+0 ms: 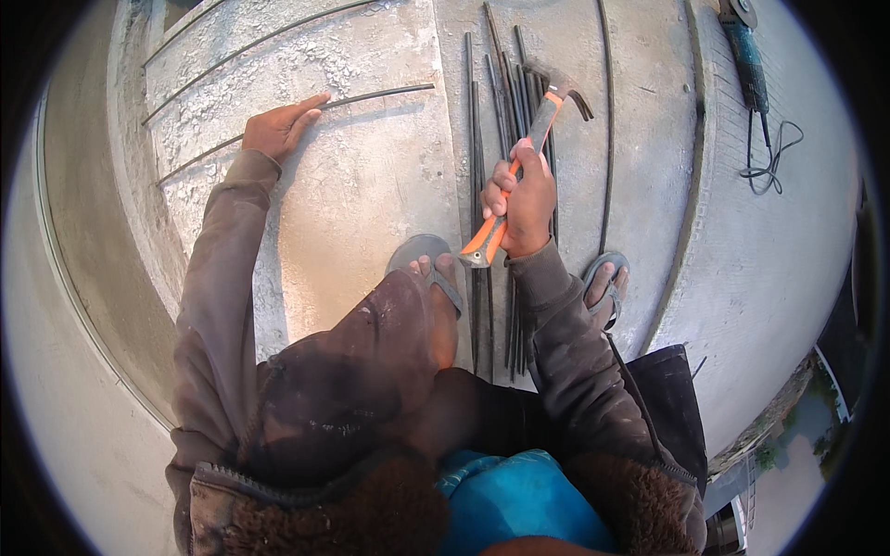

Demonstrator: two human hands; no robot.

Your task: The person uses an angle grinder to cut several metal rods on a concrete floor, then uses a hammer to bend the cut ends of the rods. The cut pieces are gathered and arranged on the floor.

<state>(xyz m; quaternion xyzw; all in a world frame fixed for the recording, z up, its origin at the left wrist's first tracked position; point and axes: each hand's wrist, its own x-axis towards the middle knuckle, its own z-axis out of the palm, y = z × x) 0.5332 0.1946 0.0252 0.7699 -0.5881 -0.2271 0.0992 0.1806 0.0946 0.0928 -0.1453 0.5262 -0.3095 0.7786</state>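
My left hand is closed round a thin dark steel rod at the upper left. Its thumb and forefinger point along the rod, whose free end sticks out to the right. The rod's other end meets a raised concrete edge on the left. In my right hand is a claw hammer with an orange and grey handle. The fingers wrap round the handle, and the metal head points away from me, above a bundle of loose steel rods. The hammer is apart from the held rod.
More rods run from the concrete edge at the far left, over chipped concrete rubble. A single long rod lies right of the bundle. An angle grinder with a coiled cable rests at the far right. My sandalled feet straddle the bundle.
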